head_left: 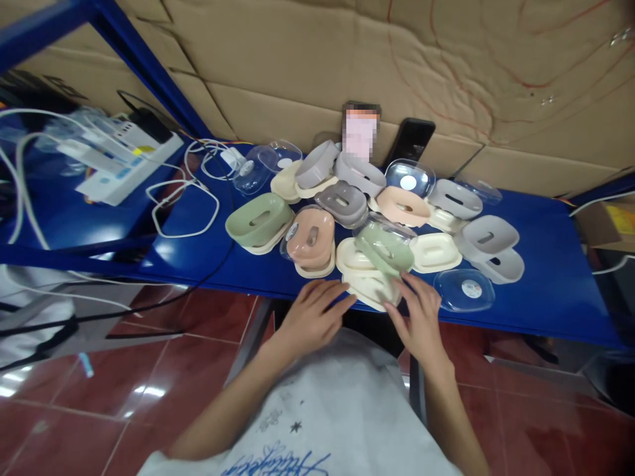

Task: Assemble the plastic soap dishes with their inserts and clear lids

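Observation:
At the front edge of the blue shelf lies a cream oval plastic tray (368, 291), which looks like a soap dish base. My left hand (313, 316) is at its left end, fingers stretched out and apart, the tips by the rim. At the right end is my right hand (419, 312), thumb and fingers spread, fingertips close to a green soap dish (384, 248); whether they touch it is unclear. Another cream base (352, 254) sits just behind. Left of these, a peach soap dish (311, 235) rests on a cream base with a clear lid partly under it.
Several grey soap dishes (490, 235), a second green one (259, 220) and clear lids (465, 291) crowd the blue shelf (550, 291). Two phones, one a black phone (413, 140), lean on the cardboard behind. White cables (186, 208) and a power strip (122, 173) lie left.

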{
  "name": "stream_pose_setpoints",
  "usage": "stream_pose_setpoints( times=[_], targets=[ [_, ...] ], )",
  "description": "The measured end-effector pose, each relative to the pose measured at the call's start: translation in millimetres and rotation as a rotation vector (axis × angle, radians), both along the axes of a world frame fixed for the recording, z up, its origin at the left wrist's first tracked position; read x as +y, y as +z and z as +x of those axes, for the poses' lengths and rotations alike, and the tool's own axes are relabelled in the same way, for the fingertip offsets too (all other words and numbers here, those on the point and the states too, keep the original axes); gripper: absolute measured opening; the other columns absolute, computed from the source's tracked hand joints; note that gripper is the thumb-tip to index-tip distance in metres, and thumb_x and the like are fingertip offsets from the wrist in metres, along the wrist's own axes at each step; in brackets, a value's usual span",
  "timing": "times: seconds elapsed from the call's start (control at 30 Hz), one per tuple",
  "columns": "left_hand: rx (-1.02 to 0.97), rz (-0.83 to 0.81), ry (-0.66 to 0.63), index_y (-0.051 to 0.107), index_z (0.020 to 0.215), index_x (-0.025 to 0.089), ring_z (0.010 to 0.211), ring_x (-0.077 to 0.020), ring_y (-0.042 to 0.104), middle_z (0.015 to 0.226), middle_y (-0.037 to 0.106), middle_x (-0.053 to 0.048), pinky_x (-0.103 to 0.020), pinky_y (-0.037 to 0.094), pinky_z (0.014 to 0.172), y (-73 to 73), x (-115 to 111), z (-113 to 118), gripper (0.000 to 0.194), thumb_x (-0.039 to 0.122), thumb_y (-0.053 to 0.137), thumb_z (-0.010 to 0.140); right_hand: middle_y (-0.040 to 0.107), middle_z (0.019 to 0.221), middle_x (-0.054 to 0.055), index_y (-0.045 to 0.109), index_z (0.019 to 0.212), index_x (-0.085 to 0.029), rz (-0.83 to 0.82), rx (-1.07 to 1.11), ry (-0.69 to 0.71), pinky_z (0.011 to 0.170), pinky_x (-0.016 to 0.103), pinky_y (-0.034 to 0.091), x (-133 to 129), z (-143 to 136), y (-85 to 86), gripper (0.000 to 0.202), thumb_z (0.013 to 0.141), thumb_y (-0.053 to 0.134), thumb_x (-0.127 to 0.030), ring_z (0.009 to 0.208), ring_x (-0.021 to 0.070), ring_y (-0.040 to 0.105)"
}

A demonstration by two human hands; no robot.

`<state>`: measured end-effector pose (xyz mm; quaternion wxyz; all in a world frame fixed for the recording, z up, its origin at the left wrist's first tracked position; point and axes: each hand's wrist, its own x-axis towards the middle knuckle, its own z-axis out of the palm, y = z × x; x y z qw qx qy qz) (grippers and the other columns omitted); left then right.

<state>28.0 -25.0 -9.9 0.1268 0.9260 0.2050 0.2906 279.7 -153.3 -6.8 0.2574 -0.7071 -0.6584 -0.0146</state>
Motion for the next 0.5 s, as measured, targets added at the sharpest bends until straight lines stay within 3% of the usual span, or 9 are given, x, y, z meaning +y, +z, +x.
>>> stream_pose_setpoints(
  times=[0.07, 0.13, 0.2, 0.27, 0.37, 0.5],
  targets=[
    [0.107, 0.009, -0.043, 0.067, 0.14, 0.02, 0.134, -0.0288, 0.064, 0.139, 0.074, -0.011, -0.052, 0.041, 0.121, -3.6, -7.6, 18.2, 0.035, 0.021, 0.063, 0.106, 0.063, 0.147, 0.016, 0.056, 0.152, -0.029, 0.01, -0.022, -0.074, 0.112, 0.054, 0.046, 9.6, 7.8, -2.9, 0.049, 0.106, 0.066, -0.041, 0.139, 0.0353, 0.059],
    [0.131, 0.009, -0.02, 0.069, 0.135, 0.02, 0.129, -0.0291, 0.067, 0.131, 0.077, -0.01, -0.054, 0.037, 0.123, -8.0, -7.6, 28.7, 0.03, 0.03, 0.066, 0.107, 0.065, 0.146, 0.015, 0.061, 0.148, -0.029, 0.006, -0.028, -0.105, 0.112, 0.056, 0.046, 23.4, 18.5, -2.9, 0.046, 0.105, 0.068, -0.045, 0.139, 0.0365, 0.058],
    [0.139, -0.006, 0.003, 0.072, 0.124, 0.019, 0.121, -0.0291, 0.069, 0.127, 0.077, -0.011, -0.051, 0.043, 0.115, -10.5, -4.1, 33.1, 0.024, 0.035, 0.069, 0.106, 0.068, 0.141, 0.014, 0.066, 0.139, -0.027, 0.017, 0.038, -0.065, 0.113, 0.055, 0.048, 36.5, 30.1, 1.2, 0.039, 0.104, 0.069, -0.044, 0.137, 0.0349, 0.061],
    [0.16, -0.024, 0.014, 0.073, 0.115, 0.019, 0.119, -0.0302, 0.069, 0.136, 0.074, -0.013, -0.047, 0.048, 0.105, -10.0, -0.7, 34.9, 0.02, 0.036, 0.07, 0.104, 0.072, 0.135, 0.012, 0.068, 0.134, -0.026, 0.052, 0.182, -0.015, 0.113, 0.052, 0.051, 44.2, 41.4, 10.0, 0.035, 0.103, 0.071, -0.042, 0.132, 0.0315, 0.065],
    [0.179, -0.047, 0.015, 0.072, 0.11, 0.02, 0.131, -0.0335, 0.064, 0.15, 0.066, -0.014, -0.048, 0.049, 0.105, -4.6, 0.2, 38.7, 0.014, 0.032, 0.068, 0.104, 0.074, 0.132, 0.01, 0.067, 0.133, -0.026, 0.057, 0.396, -0.034, 0.108, 0.047, 0.057, 42.4, 55.3, 27.6, 0.035, 0.101, 0.073, -0.038, 0.125, 0.0282, 0.07],
    [0.141, -0.062, 0.027, 0.071, 0.106, 0.019, 0.135, -0.0326, 0.064, 0.144, 0.07, -0.015, -0.048, 0.05, 0.107, 1.6, -6.4, 42.4, 0.011, 0.03, 0.069, 0.105, 0.074, 0.133, 0.009, 0.066, 0.136, -0.027, -0.002, 0.549, -0.012, 0.107, 0.045, 0.058, 23.1, 64.3, 41.8, 0.036, 0.101, 0.073, -0.03, 0.125, 0.0273, 0.071]
  ],
)
